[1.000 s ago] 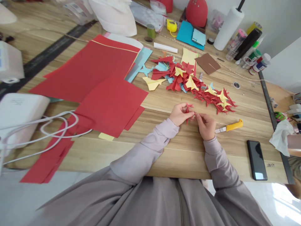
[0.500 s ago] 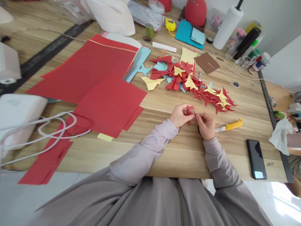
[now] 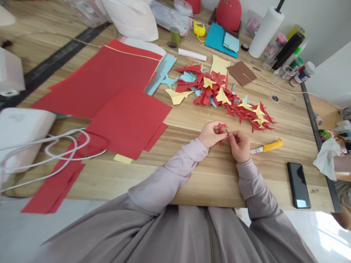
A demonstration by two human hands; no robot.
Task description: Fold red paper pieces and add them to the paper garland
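Note:
My left hand (image 3: 210, 134) and my right hand (image 3: 240, 145) meet above the wooden table (image 3: 208, 175), both pinching a small folded red paper piece (image 3: 221, 130). Its points stick up between my fingertips. Just beyond my hands lies a heap of folded red, yellow and blue paper shapes (image 3: 222, 95). A yellow-handled knife (image 3: 267, 146) rests on the table right beside my right hand.
Large red paper sheets (image 3: 109, 91) cover the left of the table. A black phone (image 3: 298, 185) lies near the front right edge. White cables (image 3: 55, 149) and a white device (image 3: 19, 135) sit at left. Bottles, a paper roll (image 3: 265, 32) and blue paper stand at the back.
My hands stay in the same place; the fingers shift slightly on the red piece. Nothing else on the table has moved.

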